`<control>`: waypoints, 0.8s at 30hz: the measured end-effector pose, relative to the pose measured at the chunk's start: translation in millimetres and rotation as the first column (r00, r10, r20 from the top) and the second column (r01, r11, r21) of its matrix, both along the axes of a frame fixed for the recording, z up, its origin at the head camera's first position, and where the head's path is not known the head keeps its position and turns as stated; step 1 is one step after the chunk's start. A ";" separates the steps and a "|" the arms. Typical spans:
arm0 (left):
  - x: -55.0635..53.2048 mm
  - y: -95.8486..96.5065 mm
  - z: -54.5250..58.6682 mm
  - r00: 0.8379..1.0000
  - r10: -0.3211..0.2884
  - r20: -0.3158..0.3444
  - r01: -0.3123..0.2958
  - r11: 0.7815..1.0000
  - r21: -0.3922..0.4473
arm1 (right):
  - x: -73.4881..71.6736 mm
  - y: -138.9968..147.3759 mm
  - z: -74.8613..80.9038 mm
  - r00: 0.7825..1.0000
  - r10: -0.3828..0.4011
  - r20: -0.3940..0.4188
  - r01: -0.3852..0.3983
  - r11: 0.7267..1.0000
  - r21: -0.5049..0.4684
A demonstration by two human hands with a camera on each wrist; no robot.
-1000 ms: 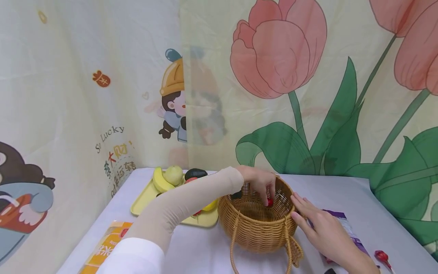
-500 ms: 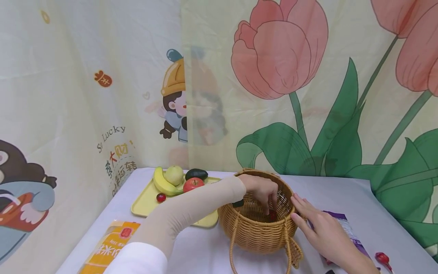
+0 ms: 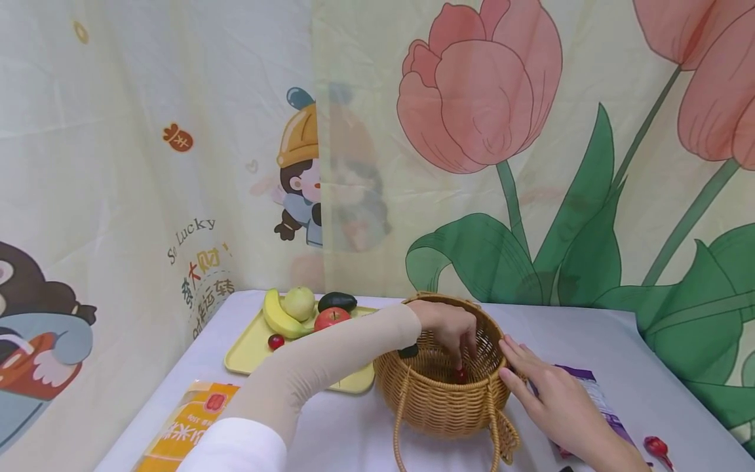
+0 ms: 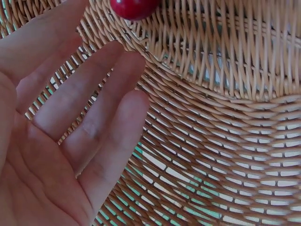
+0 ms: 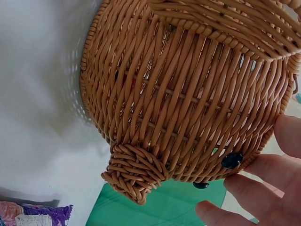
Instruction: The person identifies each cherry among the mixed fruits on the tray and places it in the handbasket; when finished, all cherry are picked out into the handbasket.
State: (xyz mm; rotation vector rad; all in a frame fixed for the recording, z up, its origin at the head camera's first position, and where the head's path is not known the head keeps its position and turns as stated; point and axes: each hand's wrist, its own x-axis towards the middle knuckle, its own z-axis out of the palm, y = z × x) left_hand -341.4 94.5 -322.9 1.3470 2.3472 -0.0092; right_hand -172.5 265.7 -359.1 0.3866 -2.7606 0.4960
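My left hand [image 3: 451, 328] is down inside a round wicker basket [image 3: 439, 410]. In the left wrist view its fingers are loosely extended and spread over the woven wall. A shiny small red round fruit [image 4: 135, 6] lies on the basket bottom just beyond the fingertips, apart from the fingers that show. The head view shows this fruit under the hand, partly hidden. My right hand [image 3: 551, 390] rests its extended fingers on the basket's right rim and outer wall; in the right wrist view they touch the wicker near a black bead [image 5: 232, 160].
A yellow tray [image 3: 240, 359] at left bears a banana [image 3: 280, 318], a pale round fruit [image 3: 299, 303], a dark oval one [image 3: 337, 301], an apple [image 3: 332, 318] and a red fruit [image 3: 275, 341]. An orange packet [image 3: 185, 426], a purple packet [image 3: 580, 377] and a red wrapped lollipop [image 3: 657, 448] lie nearby.
My left hand has lowered the red fruit from higher in the basket to its bottom and let go of it. The right hand has stayed on the rim.
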 end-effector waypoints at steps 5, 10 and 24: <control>-2.5 -6.5 13.1 0.999 -0.034 0.012 0.034 0.999 0.028 | -0.6 -0.6 -0.7 1.000 0.010 -0.012 -0.010 1.000 -0.006; -5.1 -13.7 34.8 0.998 -0.029 0.057 0.025 0.998 0.065 | 0.2 -0.4 -1.3 0.999 0.019 -0.029 -0.019 1.000 -0.008; -28.2 -120.4 120.5 0.985 0.174 0.021 -0.175 0.970 0.169 | -1.3 1.0 -1.2 1.000 0.015 -0.022 -0.015 1.000 -0.001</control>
